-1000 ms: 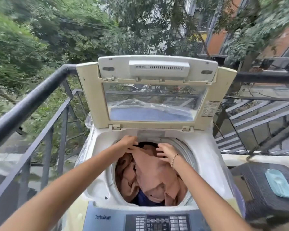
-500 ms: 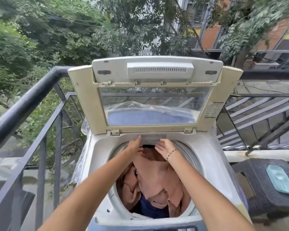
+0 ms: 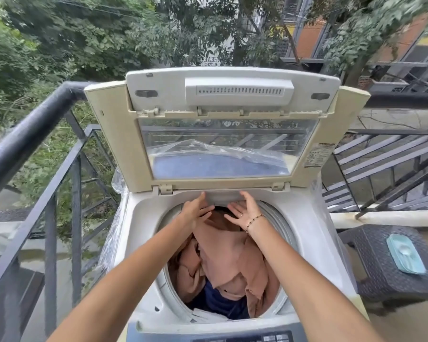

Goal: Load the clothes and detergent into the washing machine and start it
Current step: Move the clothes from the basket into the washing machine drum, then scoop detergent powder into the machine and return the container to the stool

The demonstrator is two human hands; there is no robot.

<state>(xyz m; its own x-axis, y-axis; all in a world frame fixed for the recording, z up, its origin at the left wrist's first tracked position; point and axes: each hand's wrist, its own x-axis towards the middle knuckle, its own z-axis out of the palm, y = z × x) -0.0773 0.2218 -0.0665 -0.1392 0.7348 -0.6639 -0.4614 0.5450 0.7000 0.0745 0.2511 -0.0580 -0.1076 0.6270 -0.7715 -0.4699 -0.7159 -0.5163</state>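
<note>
A white top-loading washing machine (image 3: 304, 233) stands in front of me with its lid (image 3: 223, 134) raised upright. Its drum holds peach-brown clothes (image 3: 227, 253) over a dark blue garment (image 3: 218, 302) and something white at the front. My left hand (image 3: 195, 209) and my right hand (image 3: 242, 209) are both stretched to the drum's back rim, fingers spread, fingertips on a small grey panel (image 3: 223, 197) below the lid hinge. Neither hand holds anything. A beaded bracelet is on my right wrist.
A black metal railing (image 3: 27, 141) runs along the left and behind the machine. A dark wicker stool (image 3: 381, 265) stands at the right with a pale blue lidded container (image 3: 405, 254) on it. The control panel (image 3: 245, 338) lies at the bottom edge.
Both hands have let go of the peach-brown clothes and moved up and back to the grey panel at the drum's rear rim, opening flat. The camera has tilted up slightly.
</note>
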